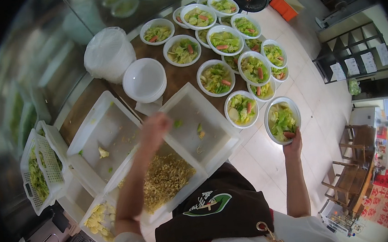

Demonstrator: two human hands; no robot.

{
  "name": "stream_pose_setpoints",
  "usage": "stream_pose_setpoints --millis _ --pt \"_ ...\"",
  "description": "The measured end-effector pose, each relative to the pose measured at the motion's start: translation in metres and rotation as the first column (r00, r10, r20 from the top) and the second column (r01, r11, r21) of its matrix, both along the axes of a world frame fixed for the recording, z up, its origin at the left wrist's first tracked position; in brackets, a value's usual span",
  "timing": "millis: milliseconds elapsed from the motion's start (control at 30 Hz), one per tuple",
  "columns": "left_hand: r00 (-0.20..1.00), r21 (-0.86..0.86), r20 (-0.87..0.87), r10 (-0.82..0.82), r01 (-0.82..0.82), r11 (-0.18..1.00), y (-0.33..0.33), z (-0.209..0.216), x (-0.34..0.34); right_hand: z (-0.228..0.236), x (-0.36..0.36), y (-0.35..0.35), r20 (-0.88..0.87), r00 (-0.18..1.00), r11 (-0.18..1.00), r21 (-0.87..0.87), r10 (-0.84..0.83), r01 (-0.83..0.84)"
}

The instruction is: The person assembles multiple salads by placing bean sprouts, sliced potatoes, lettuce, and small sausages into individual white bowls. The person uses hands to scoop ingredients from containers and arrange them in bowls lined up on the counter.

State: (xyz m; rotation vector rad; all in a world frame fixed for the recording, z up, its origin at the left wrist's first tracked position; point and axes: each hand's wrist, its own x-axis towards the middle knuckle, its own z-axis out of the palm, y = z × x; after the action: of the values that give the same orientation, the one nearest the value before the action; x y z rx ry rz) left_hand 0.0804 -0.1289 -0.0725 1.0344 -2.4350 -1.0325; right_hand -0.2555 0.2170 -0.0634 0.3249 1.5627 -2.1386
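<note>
My right hand point(293, 145) is closed on the rim of a white bowl of salad point(280, 118), with green leaves and a piece of pink sausage inside. It holds the bowl out to the right, past the table's edge. Smeared by motion, my left hand point(157, 126) is over the white bins, just below a stack of empty white bowls point(144, 81); its fingers cannot be made out. Under my left forearm lies a bin of bean sprouts point(169, 174). Two other bins, one on the left point(101, 130) and one on the right point(193, 116), hold only a few scraps.
Many filled bowls point(224, 41), some stacked, cover the table's far right. A plastic-wrapped white stack point(109, 52) stands by the glass. At left are a basket of greens point(40, 168) and a bin of pale yellow slices point(100, 222). Wooden chairs point(349, 178) stand at right.
</note>
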Motion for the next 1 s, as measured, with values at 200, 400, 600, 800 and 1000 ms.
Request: stream_pose_setpoints --millis 200,400,600,800,1000 --pt "0.924 -0.059 0.369 -0.1 0.13 0.99 0.125 -0.121 -0.097 -0.032 -0.043 0.017 0.132 0.99 0.998 0.007 0.054 -0.056" --pt "0.889 0.016 0.457 -0.03 0.026 1.0 0.149 -0.136 -0.084 -0.061 -0.083 0.031 0.191 0.967 0.985 0.013 0.169 -0.175" --pt "0.871 0.031 0.489 0.042 -0.065 0.997 0.134 -0.12 -0.073 -0.051 -0.105 0.002 0.142 0.959 0.969 -0.028 0.246 -0.245" --pt "0.956 0.203 0.292 0.029 -0.091 0.975 0.141 -0.074 -0.098 -0.045 -0.087 -0.039 0.075 0.886 0.882 -0.157 0.458 -0.444" --pt "0.964 0.854 -0.151 0.219 0.015 0.521 0.141 -0.014 -0.162 -0.025 -0.031 -0.103 0.156 0.859 0.854 -0.29 0.487 -0.431"
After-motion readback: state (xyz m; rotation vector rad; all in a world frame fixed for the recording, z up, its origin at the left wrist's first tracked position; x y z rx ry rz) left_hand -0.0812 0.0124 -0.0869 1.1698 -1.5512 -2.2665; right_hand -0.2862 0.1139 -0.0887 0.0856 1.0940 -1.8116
